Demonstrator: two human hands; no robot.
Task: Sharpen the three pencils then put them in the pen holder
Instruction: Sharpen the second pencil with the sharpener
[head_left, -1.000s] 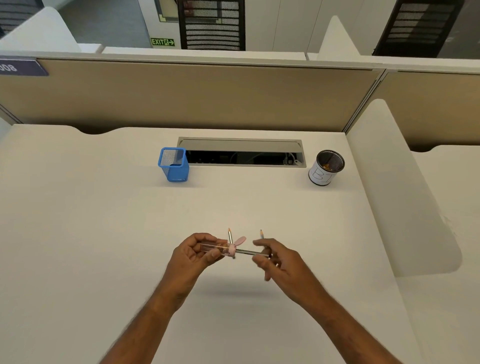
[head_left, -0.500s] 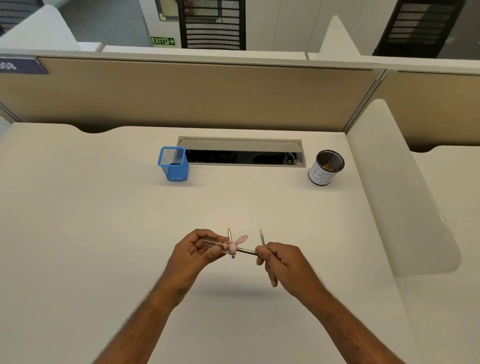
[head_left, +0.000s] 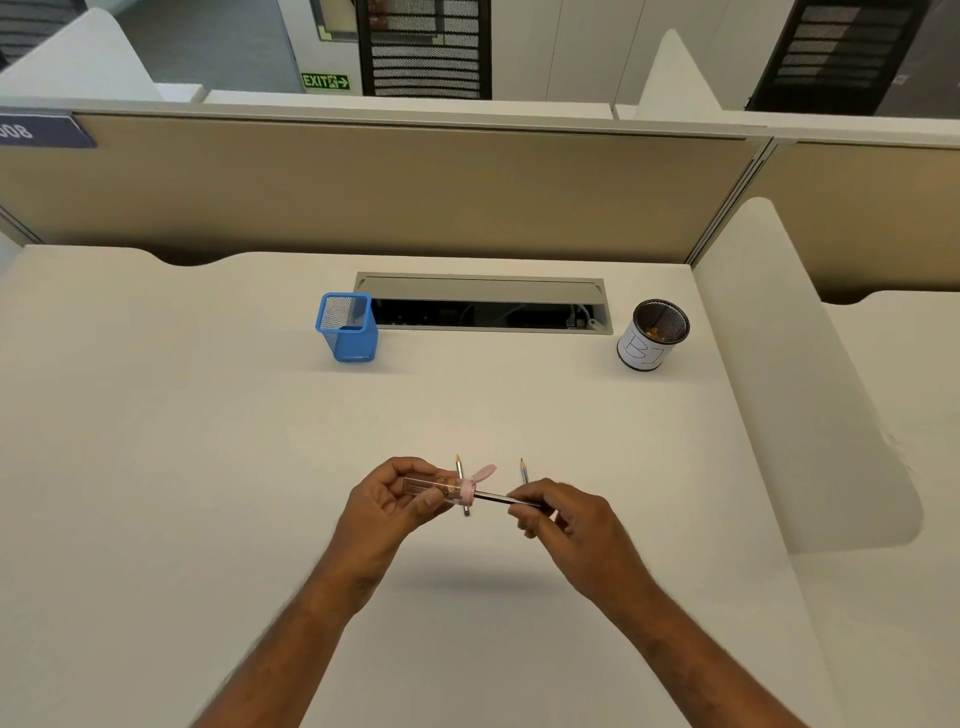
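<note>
Left hand (head_left: 387, 501) grips clear pink-capped rabbit-eared sharpener (head_left: 441, 487) steady; right hand (head_left: 563, 517) pinches dark pencil (head_left: 496, 499), tip seated inside, presumably for twisting. Two other pencils (head_left: 523, 470) lie on white desk (head_left: 208, 467) just behind. Blue mesh pen holder (head_left: 347, 328) stands well apart.

An office: cubicle partitions (head_left: 395, 192) (tan fabric) enclose a desk (head_left: 208, 467) with cable tray (head_left: 483, 304).
</note>
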